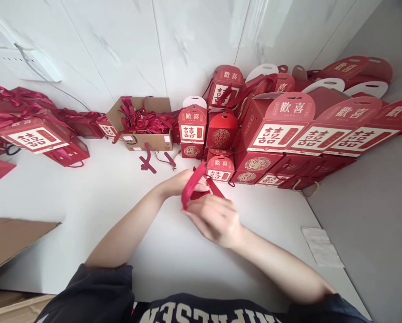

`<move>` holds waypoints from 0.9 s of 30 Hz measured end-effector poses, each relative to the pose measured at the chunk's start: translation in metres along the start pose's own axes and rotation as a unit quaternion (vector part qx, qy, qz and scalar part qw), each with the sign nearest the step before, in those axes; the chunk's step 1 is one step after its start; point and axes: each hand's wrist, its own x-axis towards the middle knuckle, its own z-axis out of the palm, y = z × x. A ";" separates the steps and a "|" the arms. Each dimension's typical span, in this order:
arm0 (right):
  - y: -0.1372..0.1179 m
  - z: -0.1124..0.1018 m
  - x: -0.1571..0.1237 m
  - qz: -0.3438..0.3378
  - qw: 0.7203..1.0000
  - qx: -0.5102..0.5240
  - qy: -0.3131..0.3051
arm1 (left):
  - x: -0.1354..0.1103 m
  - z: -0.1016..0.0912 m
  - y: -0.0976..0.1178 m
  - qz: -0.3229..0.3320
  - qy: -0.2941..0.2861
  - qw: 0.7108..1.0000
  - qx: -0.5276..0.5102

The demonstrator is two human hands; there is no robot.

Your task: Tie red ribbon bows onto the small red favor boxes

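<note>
At the white tabletop (174,269), head feed, I log both hands working close together just in front of the stacked boxes. Right hand (214,220): fingers curled, pinching the lower end of a red strap (194,184). Left hand (177,184): sits just behind the strap, fingers partly hidden, so I cannot tell whether it is closed on it. A darker red paper piece (214,189) lies against the left fingertips, its shape unclear. The strap is held tilted above the tabletop, between the hands.

Ahead of the hands, a small red gift box (220,168) sits near the left fingertips, at the foot of a stack of red gift boxes (274,134) printed with double-happiness characters, leaning against the marble-look wall (194,45). Farther left, a cardboard box (147,141) holds tangled red ribbons (147,121), with loose red straps (148,159) on the table before it. More red gift bags (32,139) are piled at far left. A white paper sheet (322,246) lies near the right table edge.
</note>
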 end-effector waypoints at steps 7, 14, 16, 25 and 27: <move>-0.006 0.045 -0.009 -0.163 0.968 -0.160 -0.100 | -0.001 -0.004 0.012 -0.038 -0.060 0.997 0.039; -0.002 0.063 -0.008 -0.154 0.941 -0.185 -0.236 | -0.005 0.000 0.020 -0.042 -0.051 0.995 0.069; 0.000 0.066 -0.009 -0.147 0.929 -0.189 -0.283 | -0.005 0.001 0.023 -0.046 -0.046 0.994 0.090; 0.021 0.016 0.010 0.032 0.976 0.039 -0.213 | -0.008 0.001 0.022 -0.013 -0.048 0.986 0.158; 0.039 -0.005 0.014 0.149 0.976 0.044 -0.152 | -0.012 0.000 0.024 -0.033 -0.041 0.987 0.151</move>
